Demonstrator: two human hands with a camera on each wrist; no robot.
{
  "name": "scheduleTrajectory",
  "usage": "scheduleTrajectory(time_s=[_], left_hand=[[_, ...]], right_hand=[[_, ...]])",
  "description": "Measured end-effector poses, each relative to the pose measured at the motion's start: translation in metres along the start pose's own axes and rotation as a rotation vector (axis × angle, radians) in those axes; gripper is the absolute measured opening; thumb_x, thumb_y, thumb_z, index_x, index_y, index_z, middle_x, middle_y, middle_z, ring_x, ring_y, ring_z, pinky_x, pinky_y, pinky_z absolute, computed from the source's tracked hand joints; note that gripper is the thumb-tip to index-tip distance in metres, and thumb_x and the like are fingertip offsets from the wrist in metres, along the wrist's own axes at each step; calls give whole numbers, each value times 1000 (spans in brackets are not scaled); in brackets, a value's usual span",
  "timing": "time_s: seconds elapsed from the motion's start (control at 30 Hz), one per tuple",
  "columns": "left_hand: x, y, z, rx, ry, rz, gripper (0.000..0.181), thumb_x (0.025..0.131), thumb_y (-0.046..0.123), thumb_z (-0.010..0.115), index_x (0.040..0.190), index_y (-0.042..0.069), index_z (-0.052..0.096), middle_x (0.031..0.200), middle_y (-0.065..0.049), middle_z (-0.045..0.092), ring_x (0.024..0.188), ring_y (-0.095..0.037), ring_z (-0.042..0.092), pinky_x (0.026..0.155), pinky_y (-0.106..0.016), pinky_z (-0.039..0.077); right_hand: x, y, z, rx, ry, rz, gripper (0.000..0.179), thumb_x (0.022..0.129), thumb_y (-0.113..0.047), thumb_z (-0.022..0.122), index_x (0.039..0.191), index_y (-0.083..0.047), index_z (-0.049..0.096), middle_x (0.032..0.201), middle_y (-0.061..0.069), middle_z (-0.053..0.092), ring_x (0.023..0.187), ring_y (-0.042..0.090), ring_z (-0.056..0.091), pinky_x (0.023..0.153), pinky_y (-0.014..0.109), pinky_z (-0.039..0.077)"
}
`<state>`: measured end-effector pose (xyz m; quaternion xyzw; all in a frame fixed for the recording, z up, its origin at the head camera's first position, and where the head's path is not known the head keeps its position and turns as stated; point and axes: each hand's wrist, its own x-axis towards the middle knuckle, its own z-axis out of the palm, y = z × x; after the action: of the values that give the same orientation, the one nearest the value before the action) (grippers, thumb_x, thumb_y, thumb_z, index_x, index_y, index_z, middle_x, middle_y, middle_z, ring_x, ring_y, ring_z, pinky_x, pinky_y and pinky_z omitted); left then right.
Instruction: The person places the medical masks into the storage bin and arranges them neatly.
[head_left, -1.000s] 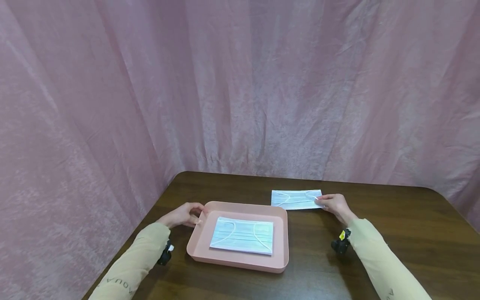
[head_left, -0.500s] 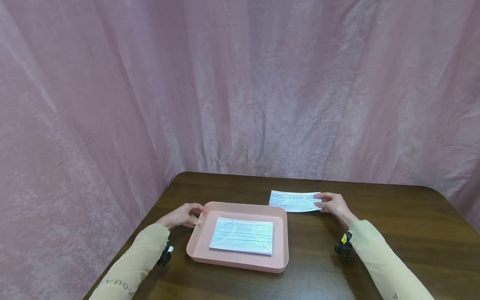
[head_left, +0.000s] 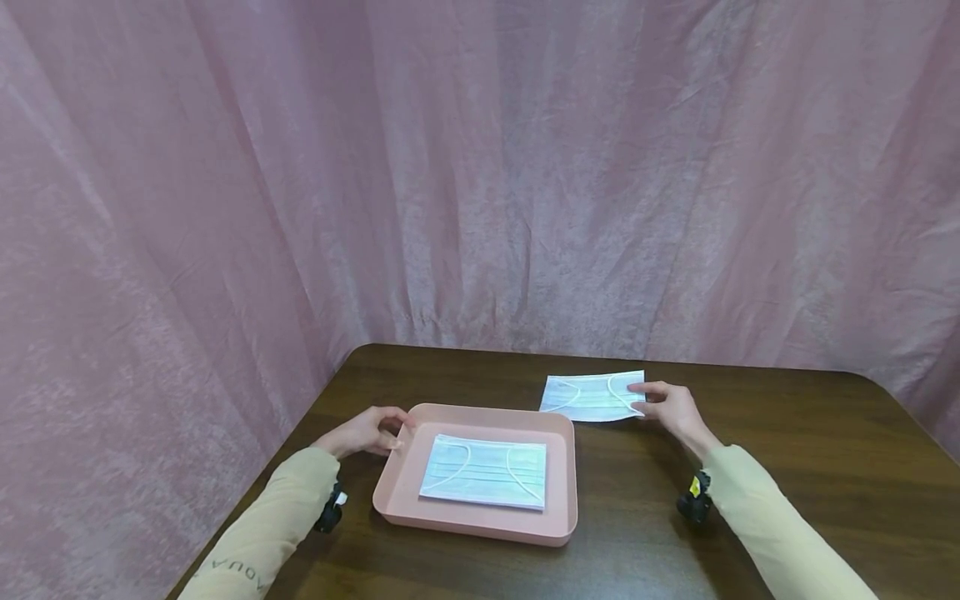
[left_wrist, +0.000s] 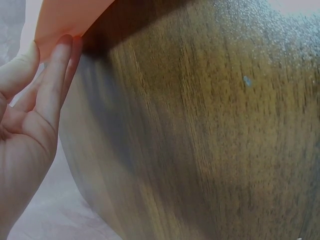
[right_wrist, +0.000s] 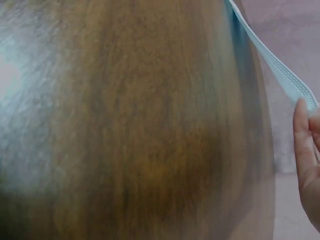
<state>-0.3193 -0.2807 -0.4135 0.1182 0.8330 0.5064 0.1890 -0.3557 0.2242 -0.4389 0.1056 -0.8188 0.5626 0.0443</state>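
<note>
A pink tray (head_left: 480, 529) stands on the table, with light-blue face masks (head_left: 483, 471) lying flat inside, ear loops uppermost. At its left rim my left hand (head_left: 363, 431) pinches the wall between thumb and fingers; the left wrist view shows the fingers (left_wrist: 55, 75) against the tray's outer side. Beyond the tray's back right corner, my right hand (head_left: 671, 412) holds another face mask (head_left: 588, 396) by its right end. That mask's right end is raised, and the right wrist view shows its edge (right_wrist: 280, 70) slanting up to the fingertips.
The dark brown wooden table (head_left: 787, 467) reaches out to the right and behind the tray. A pink velvet curtain (head_left: 480, 208) hangs at the table's back and left edges. Small black wrist cameras sit under both sleeves.
The right hand's mask first dipped toward me, then its right end rose higher. The right hand has shifted slightly right. The left hand, the tray and the masks inside have stayed still.
</note>
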Motion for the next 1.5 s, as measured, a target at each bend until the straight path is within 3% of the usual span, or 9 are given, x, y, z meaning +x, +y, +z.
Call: scheduleTrajectory(time_s=[0.13, 0.3, 0.53, 0.8, 1.1, 1.5], left_hand=[[0, -1, -1, -5, -7, 4, 36, 78, -8, 64, 111, -8, 51, 99, -14, 54, 79, -22, 56, 70, -41, 50], [0, -1, -2, 8, -5, 9, 36, 77, -8, 65, 111, -8, 52, 99, -14, 54, 79, -21, 56, 70, -40, 50], [0, -2, -3, -2, -24, 11, 36, 79, -8, 63, 112, -9, 50, 99, -15, 54, 80, -22, 55, 71, -41, 49], [0, -1, -3, 10, -7, 1, 36, 78, -8, 63, 112, -8, 51, 98, -14, 54, 80, -22, 55, 71, -40, 49], [0, 1, -4, 11, -19, 12, 37, 79, -8, 62, 113, -9, 49, 99, -16, 54, 79, -22, 55, 70, -40, 50], [2, 4, -1, 4, -16, -3, 36, 79, -9, 61, 113, -8, 50, 99, -16, 54, 80, -22, 55, 70, -39, 50]], right_hand=[[-3, -5, -4, -108, 64, -93, 30, 80, -1, 67, 108, 7, 62, 105, 23, 57, 75, 20, 55, 59, 26, 48], [-6, -11, -6, -161, 136, -144, 29, 80, -4, 68, 108, 3, 63, 105, 19, 58, 81, 23, 50, 59, 20, 42], [-9, -15, -8, -144, 170, -179, 30, 81, -4, 67, 110, 2, 62, 106, 16, 57, 82, 22, 52, 60, 18, 43], [-14, -29, -8, -111, 209, -204, 31, 80, -6, 68, 109, 3, 63, 104, 15, 57, 77, 12, 51, 59, 16, 42], [-21, -54, 2, 18, 163, -216, 34, 81, -9, 68, 113, 1, 61, 99, 15, 56, 80, 16, 55, 61, 18, 42], [-26, -74, 33, 154, 90, -225, 32, 79, -6, 69, 110, 3, 61, 97, 18, 57, 82, 17, 56, 64, 19, 44]])
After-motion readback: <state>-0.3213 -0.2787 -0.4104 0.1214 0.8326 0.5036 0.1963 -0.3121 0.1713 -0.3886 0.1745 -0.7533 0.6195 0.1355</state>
